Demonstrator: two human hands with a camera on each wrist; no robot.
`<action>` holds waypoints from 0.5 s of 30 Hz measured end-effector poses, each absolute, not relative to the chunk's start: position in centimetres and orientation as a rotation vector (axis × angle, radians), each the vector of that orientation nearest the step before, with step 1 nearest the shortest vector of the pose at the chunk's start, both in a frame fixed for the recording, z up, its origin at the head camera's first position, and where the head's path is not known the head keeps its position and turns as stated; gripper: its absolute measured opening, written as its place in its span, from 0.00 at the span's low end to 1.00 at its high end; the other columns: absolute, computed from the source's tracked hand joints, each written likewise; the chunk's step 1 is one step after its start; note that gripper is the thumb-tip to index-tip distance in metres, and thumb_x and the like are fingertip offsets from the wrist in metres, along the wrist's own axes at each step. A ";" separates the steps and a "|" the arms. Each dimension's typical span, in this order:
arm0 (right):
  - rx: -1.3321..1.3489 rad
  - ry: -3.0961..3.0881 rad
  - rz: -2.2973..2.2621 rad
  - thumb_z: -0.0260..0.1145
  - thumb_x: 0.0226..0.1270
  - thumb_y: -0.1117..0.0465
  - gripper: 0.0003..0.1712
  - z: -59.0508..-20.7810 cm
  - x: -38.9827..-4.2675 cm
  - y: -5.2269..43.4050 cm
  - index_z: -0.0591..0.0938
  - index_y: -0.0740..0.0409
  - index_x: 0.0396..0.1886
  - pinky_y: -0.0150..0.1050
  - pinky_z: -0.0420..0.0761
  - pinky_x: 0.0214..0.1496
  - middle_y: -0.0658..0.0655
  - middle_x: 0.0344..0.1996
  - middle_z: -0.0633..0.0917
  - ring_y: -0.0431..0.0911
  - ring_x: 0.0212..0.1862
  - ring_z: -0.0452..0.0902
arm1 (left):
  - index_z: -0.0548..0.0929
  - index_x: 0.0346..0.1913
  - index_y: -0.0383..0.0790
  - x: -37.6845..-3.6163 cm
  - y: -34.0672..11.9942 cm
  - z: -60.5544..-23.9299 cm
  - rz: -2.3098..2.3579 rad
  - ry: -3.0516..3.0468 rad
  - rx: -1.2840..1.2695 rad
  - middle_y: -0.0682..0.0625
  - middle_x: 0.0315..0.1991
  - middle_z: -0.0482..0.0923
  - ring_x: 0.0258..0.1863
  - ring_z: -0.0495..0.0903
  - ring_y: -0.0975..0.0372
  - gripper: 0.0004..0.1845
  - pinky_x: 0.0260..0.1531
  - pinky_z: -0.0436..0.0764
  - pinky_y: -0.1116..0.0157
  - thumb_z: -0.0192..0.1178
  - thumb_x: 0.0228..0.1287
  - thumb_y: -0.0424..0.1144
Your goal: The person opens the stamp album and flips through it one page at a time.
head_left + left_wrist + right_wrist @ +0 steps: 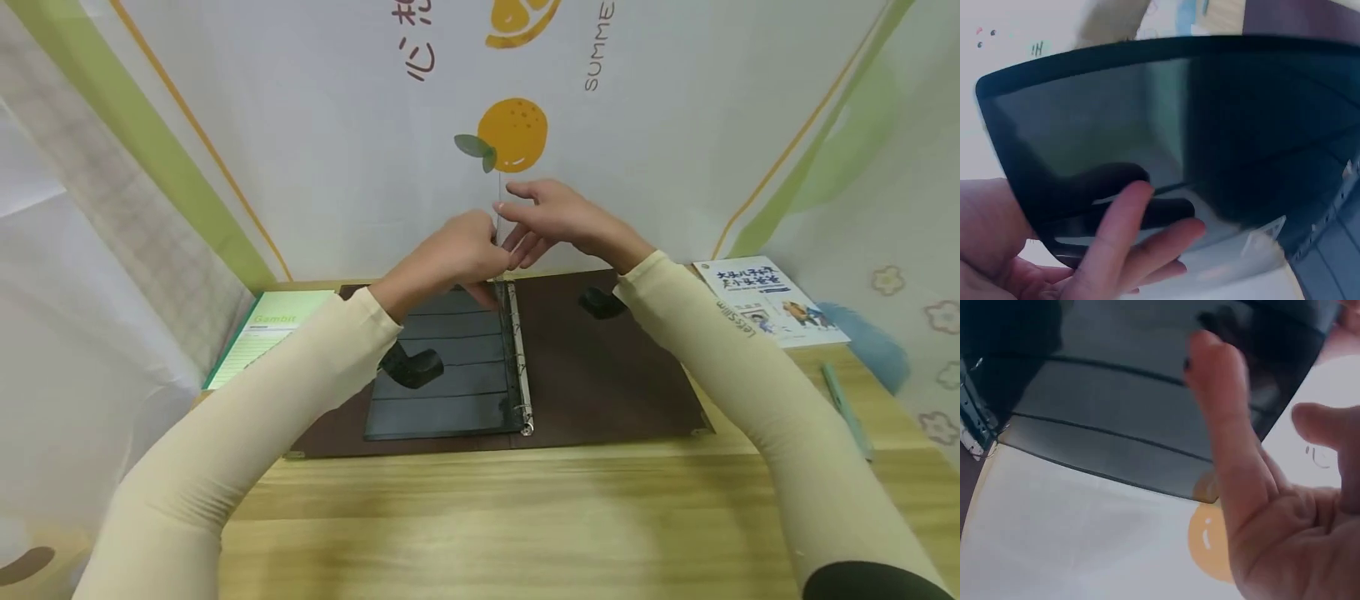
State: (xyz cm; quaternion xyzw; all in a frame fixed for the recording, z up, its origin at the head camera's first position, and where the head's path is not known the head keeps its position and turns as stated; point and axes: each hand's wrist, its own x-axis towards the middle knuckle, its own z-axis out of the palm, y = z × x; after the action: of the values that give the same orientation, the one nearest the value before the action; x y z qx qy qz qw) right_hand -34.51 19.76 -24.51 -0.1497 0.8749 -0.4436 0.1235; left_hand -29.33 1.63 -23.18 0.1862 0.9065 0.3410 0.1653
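Above the binder rings (514,350), at twelve o'clock of the open brown binder (600,375): dark plastic sleeve page (1166,125) stood on edge between both hands.
Left hand (450,254) curled round the page's upper edge, fingers (1129,231) lying against its glossy face; right hand (555,218) loosely spread, fingertips (1213,369) touching the other face, nothing pinched. Judged light, thin, flexible and slick, prone to bow or tear at the ring holes; best taken by the free edge, well away from the rings. More dark pocketed pages (442,375) flat at nine o'clock of the rings. Light wooden table (480,517) beneath, green notepad (258,337) at ten o'clock, booklet (765,300) and pen (846,408) at two o'clock, white cloth backdrop with an orange print (512,133) closing off the far side.
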 end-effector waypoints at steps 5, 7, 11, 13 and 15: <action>-0.472 2.608 -1.035 0.49 0.81 0.41 0.43 -26.2 -35.3 22.4 0.46 0.56 0.83 0.48 0.86 0.54 0.70 0.57 0.84 0.57 0.52 0.88 | 0.71 0.22 0.40 -29.7 0.3 -23.3 0.945 2.698 0.534 0.45 0.21 0.78 0.24 0.90 0.55 0.12 0.23 0.84 0.65 0.51 0.65 0.30; -0.484 2.656 -0.778 0.50 0.81 0.42 0.43 -27.6 -35.6 24.1 0.47 0.58 0.83 0.53 0.78 0.66 0.70 0.67 0.77 0.59 0.65 0.78 | 0.72 0.24 0.39 -29.6 -0.4 -23.5 0.905 2.738 0.558 0.43 0.24 0.80 0.23 0.89 0.54 0.10 0.27 0.87 0.62 0.51 0.63 0.30; -0.443 2.615 -0.230 0.60 0.74 0.39 0.53 -31.7 -35.7 27.7 0.45 0.61 0.83 0.65 0.54 0.78 0.71 0.80 0.51 0.68 0.80 0.48 | 0.72 0.34 0.36 -29.5 -1.6 -23.7 0.714 2.831 0.568 0.44 0.27 0.77 0.21 0.88 0.57 0.03 0.36 0.85 0.60 0.53 0.65 0.33; -0.383 2.540 -0.108 0.65 0.69 0.36 0.61 -33.6 -35.3 28.9 0.42 0.61 0.83 0.69 0.48 0.78 0.72 0.80 0.41 0.71 0.80 0.36 | 0.74 0.46 0.31 -29.6 -2.1 -23.8 0.637 2.850 0.553 0.41 0.36 0.78 0.21 0.86 0.58 0.11 0.43 0.84 0.58 0.55 0.67 0.35; -0.333 2.505 -0.052 0.69 0.63 0.34 0.66 -35.1 -35.0 29.7 0.41 0.59 0.83 0.73 0.46 0.76 0.73 0.80 0.37 0.73 0.79 0.32 | 0.72 0.57 0.28 -29.7 -2.7 -24.0 0.598 2.846 0.536 0.37 0.45 0.78 0.22 0.86 0.57 0.20 0.50 0.83 0.55 0.57 0.68 0.37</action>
State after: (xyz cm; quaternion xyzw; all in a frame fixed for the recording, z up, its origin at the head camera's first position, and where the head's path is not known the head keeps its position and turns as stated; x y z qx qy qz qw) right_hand -35.00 29.75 -35.09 -0.1254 0.9448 -0.0196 0.3022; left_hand -29.73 -2.72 -23.98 0.1806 0.9583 0.2013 0.0923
